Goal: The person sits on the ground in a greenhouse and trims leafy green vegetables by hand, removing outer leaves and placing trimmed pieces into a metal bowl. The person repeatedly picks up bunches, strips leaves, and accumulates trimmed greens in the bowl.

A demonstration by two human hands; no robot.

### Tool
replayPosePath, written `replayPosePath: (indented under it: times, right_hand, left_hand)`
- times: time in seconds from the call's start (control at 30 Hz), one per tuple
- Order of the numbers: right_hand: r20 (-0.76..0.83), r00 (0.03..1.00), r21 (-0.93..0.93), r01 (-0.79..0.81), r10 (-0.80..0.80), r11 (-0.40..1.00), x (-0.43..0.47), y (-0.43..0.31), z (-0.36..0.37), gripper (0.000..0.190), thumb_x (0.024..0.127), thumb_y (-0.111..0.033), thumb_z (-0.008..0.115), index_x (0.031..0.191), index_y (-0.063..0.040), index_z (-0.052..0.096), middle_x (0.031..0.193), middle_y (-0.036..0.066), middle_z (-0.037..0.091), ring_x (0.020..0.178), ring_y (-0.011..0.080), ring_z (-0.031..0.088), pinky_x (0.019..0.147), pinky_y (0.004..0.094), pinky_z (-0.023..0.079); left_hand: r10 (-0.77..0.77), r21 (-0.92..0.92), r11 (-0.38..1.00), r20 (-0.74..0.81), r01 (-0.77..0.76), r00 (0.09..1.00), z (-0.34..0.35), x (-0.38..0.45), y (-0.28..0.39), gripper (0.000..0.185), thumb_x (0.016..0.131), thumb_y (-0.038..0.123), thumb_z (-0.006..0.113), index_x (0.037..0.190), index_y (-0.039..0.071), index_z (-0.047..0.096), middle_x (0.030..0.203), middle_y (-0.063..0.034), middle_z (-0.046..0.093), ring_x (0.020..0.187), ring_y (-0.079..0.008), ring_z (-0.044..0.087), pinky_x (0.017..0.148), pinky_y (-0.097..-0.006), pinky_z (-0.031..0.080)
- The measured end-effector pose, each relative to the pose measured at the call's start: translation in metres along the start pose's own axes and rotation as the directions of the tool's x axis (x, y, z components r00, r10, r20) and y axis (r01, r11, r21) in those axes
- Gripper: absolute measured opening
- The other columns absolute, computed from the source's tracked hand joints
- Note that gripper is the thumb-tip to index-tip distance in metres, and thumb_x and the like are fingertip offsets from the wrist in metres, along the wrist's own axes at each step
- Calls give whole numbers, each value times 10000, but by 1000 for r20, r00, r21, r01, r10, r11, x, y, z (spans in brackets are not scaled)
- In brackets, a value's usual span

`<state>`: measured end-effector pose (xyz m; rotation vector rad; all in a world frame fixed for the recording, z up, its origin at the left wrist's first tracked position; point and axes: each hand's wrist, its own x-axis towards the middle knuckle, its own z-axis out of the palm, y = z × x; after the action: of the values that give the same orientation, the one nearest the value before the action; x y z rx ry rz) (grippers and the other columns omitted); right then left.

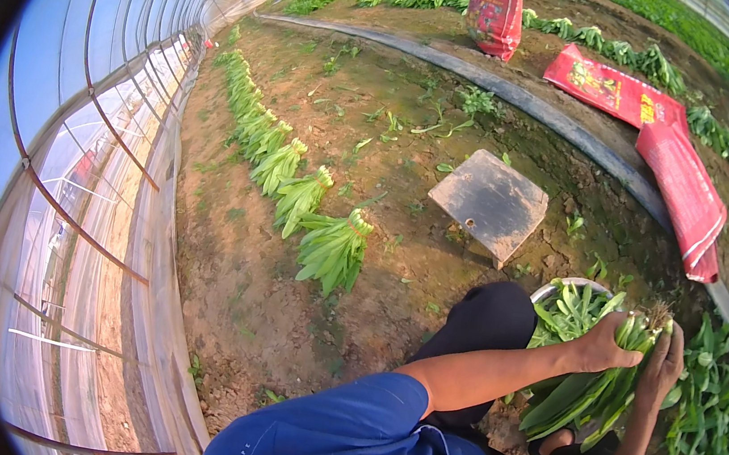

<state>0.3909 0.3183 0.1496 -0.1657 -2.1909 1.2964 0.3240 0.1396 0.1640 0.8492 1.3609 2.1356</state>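
Observation:
A loose bunch of long-leaved greens hangs between my hands, stems and roots up, leaves down. My left hand grips the stems from the left, with the thumb across them. My right hand holds the stem ends from the right, fingers upward beside the brown roots. Just behind my left hand stands a round metal basin filled with leafy greens. Left of my knee, the nearest tied bundle of greens, with a reddish band, lies on the soil at the end of a long row of bundles.
A low wooden stool stands ahead of my knee. Beyond it, a dark hose crosses the soil. Red printed bags lie past the hose, one upright. Uncut greens grow at right; plastic greenhouse film runs along the left. People sit far off.

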Motion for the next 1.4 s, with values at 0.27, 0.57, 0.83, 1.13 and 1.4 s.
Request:
replayPosePath:
  times: [0.27, 0.57, 0.83, 1.13, 1.4]
  right_hand:
    - [-26, 997, 156, -67, 72, 985, -2, -8, 20, 382, 1093, -266, 488, 1294, 37, 605, 1240, 91, 645, 1108, 168, 588, 995, 323, 455]
    - [-71, 991, 221, -98, 116, 970, -19, 17, 39, 411, 1101, -294, 472, 1322, 29, 598, 1260, 100, 642, 1135, 170, 592, 1006, 323, 455]
    - [240, 949, 255, -263, 203, 930, -17, -33, 22, 993, 897, -654, 655, 1535, 33, 329, 1424, 188, 537, 1309, 268, 533, 1107, 402, 410]
    - [246, 910, 90, -364, 333, 927, -21, -48, 23, 831, 623, -483, 863, 1183, 49, 558, 1061, 236, 670, 994, 339, 669, 909, 429, 516]
    - [339, 918, 112, -259, 208, 960, -30, -67, -2, 817, 696, -485, 857, 1212, 62, 538, 996, 233, 697, 918, 389, 706, 858, 420, 559]
  left_hand:
    - [-77, -228, 970, 22, 80, 997, -9, -5, 7, 561, 854, 82, 763, 1332, -50, 500, 1029, 16, 671, 916, -72, 608, 889, -266, 499]
    - [-23, -251, 968, -30, 15, 999, -4, -11, -6, 603, 874, 83, 742, 1397, -25, 463, 1084, 3, 674, 967, -81, 608, 941, -271, 487]
    - [-41, -85, 996, -82, 34, 996, -17, 1, -15, 430, 884, 57, 741, 1272, 4, 566, 1050, 23, 675, 929, -57, 605, 853, -261, 508]
    - [-238, -150, 960, -1, 235, 971, -20, 2, 10, 503, 828, 115, 824, 1270, -1, 614, 1182, -81, 675, 1083, -194, 652, 988, -358, 505]
    - [-269, -84, 937, 449, 340, 852, -18, 19, 12, 1233, 629, 501, 903, 1569, 6, 276, 1610, -193, 315, 1468, -303, 363, 1209, -447, 308]
